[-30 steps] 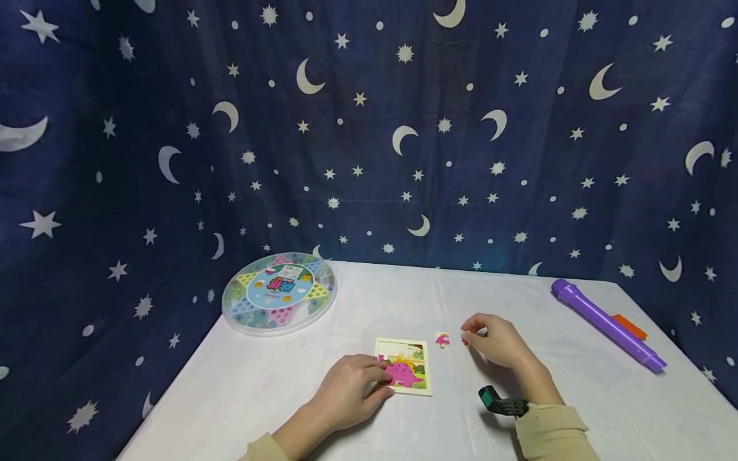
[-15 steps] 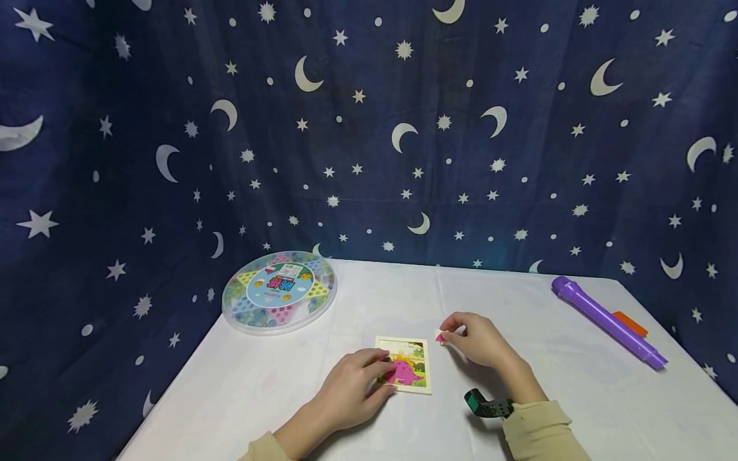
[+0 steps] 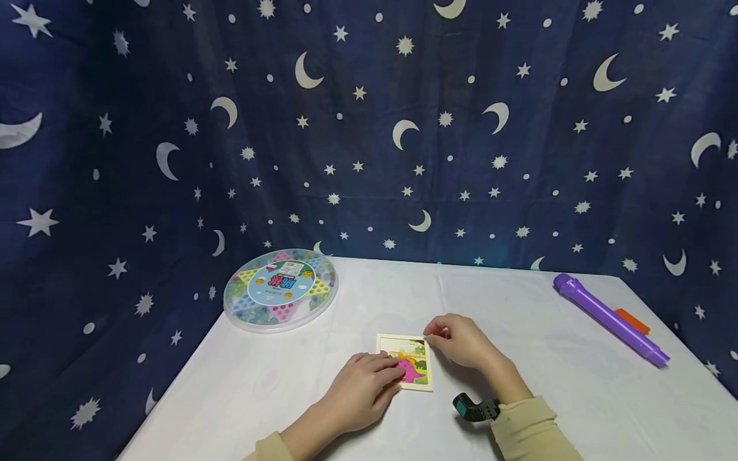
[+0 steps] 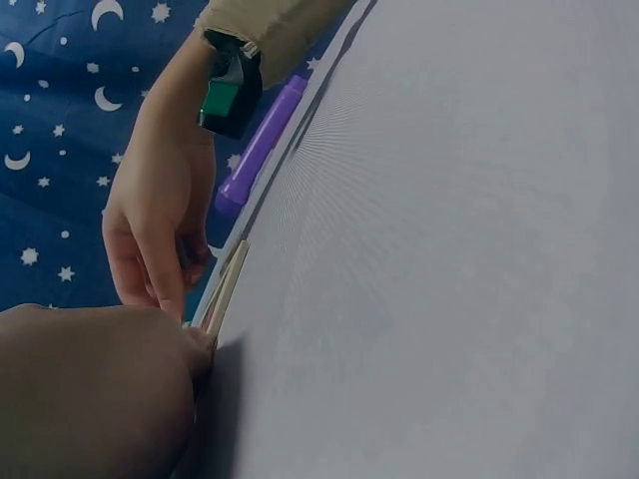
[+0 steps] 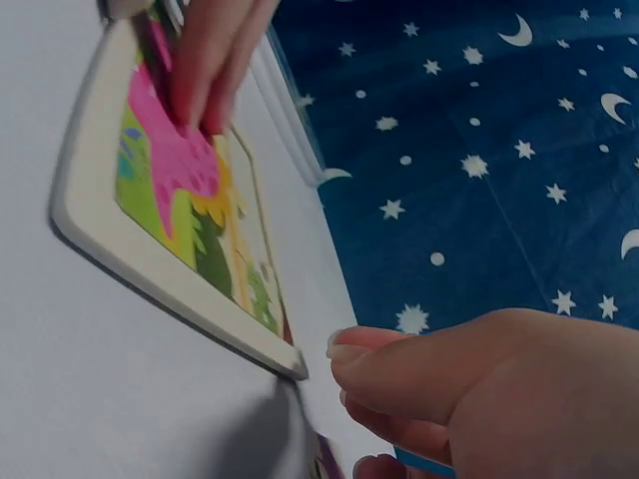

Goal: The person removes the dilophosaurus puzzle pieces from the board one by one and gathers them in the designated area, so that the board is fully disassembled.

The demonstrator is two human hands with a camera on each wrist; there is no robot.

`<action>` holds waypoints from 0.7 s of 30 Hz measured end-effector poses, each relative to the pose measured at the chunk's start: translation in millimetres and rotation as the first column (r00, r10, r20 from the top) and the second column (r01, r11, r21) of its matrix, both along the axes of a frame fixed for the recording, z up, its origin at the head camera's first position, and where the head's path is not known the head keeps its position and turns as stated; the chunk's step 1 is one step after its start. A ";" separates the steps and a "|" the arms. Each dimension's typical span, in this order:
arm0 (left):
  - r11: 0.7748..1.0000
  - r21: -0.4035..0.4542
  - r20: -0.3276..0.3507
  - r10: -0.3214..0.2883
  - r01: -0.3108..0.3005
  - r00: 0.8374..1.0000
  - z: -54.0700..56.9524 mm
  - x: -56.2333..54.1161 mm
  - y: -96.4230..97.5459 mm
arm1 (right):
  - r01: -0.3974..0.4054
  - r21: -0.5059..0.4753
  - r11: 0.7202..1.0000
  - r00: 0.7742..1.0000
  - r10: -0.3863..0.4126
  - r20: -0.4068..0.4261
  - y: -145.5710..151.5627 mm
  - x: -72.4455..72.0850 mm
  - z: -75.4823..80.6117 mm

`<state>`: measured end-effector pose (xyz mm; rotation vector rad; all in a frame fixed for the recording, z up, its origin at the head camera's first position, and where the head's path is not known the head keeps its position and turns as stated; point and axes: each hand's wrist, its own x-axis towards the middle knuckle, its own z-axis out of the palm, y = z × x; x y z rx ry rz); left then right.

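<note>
Fingers of the left hand: laid close together over the left part of the puzzle board, thumb by its near edge; probably pressed there to keep it from sliding.
Fingers of the right hand: thumb and forefinger tips drawn together just beside the board's far right corner; whether they pinch anything cannot be told.
Puzzle piece: outside the board, partly hidden under the right hand; gripped or lying loose is unclear.
Puzzle board: flat on the tabletop, well in from its left and right edges; the raised rim presumably confines the picture's pieces. A pale patch toward its far left corner looks unfilled.
Round game box: flat at the tabletop's far left corner, apparently set aside.
Purple stick: slanted near the right edge; an orange block shows just behind it.
Open room: bare cloth from the board to the far edge, and between right hand and purple stick; the left hand limits approach from the left.
</note>
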<state>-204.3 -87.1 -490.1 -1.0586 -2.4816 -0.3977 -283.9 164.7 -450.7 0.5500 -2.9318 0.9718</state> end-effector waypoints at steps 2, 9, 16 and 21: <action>1.000 -0.001 0.002 -0.002 0.002 1.000 0.0 -0.2 1.0 | -0.007 0.002 1.000 1.000 0.007 -0.001 -3.4 1.6 -0.7; 1.000 -0.020 0.030 0.013 -0.012 0.999 1.4 1.1 1.1 | -0.051 0.041 0.998 0.999 0.052 -0.014 -14.9 5.2 -5.1; 1.000 -0.015 0.027 0.009 -0.009 1.000 1.7 0.8 0.5 | -0.057 0.087 0.995 0.998 0.060 -0.033 -17.6 6.1 -4.8; 1.000 -0.006 0.026 0.009 -0.009 1.000 1.3 0.5 0.6 | -0.083 0.103 0.991 0.996 0.087 -0.033 -16.0 6.3 -2.3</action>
